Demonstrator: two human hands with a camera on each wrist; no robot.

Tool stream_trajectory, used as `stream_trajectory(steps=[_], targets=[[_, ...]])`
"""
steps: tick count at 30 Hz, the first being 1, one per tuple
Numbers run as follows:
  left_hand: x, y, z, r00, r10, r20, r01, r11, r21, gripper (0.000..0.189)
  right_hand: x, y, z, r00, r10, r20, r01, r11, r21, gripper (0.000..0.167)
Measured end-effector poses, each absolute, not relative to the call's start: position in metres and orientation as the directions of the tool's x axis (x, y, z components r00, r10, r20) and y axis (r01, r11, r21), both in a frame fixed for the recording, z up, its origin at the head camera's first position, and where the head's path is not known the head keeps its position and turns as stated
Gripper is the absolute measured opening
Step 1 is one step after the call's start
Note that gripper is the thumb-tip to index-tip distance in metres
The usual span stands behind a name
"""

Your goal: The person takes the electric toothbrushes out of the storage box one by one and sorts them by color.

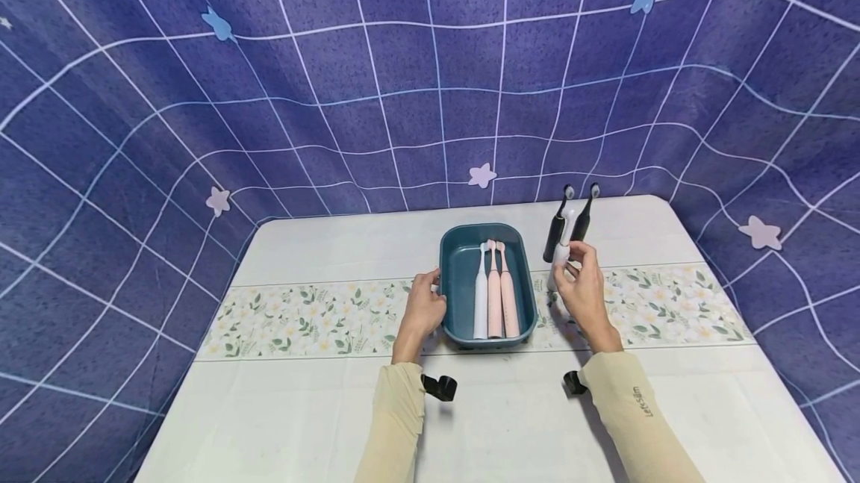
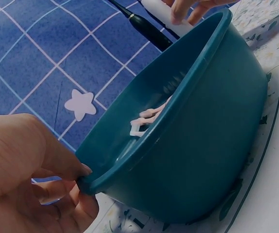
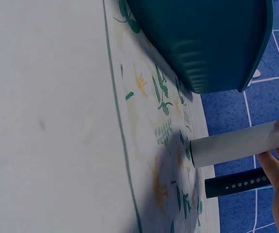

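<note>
A teal plastic basin [image 1: 460, 289] stands mid-table, holding a white electric toothbrush [image 1: 481, 307] and two pink electric toothbrushes [image 1: 494, 304], laid side by side with heads toward the back. My left hand [image 1: 425, 307] pinches the basin's left rim between thumb and fingers, as the left wrist view shows. To the basin's right, my right hand [image 1: 583, 293] grips another white electric toothbrush [image 3: 236, 144] upright, its base at or just above the table; I cannot tell which. Two black electric toothbrushes [image 1: 555, 233] stand upright just behind that hand.
The table's white cover [image 1: 302, 408] has a floral band [image 1: 302, 319] across its middle. A blue curtain [image 1: 376, 117] with white lines and stars hangs behind the table and along its sides. Each wrist carries a small black camera [image 1: 440, 387].
</note>
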State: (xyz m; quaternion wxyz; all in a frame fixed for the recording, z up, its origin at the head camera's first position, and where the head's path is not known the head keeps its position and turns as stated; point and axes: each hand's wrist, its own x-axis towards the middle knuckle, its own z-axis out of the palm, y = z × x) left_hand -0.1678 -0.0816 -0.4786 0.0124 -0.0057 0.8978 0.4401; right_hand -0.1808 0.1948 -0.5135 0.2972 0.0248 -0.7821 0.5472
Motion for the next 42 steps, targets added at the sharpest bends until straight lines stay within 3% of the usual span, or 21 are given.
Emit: stream_trajectory(steps=[31, 42], targets=[[-0.167, -0.083, -0.478, -0.999, 0.017, -0.03, -0.013, 0.612, 0.79, 0.049, -0.175, 0.197, -0.513, -0.853, 0.28, 0.441, -0.296, 0.437, -0.849, 0.055], [-0.167, -0.083, -0.477, -0.999, 0.011, -0.031, -0.018, 0.612, 0.791, 0.049, -0.166, 0.203, -0.504, -0.869, 0.304, 0.391, -0.313, 0.274, -0.909, 0.062]])
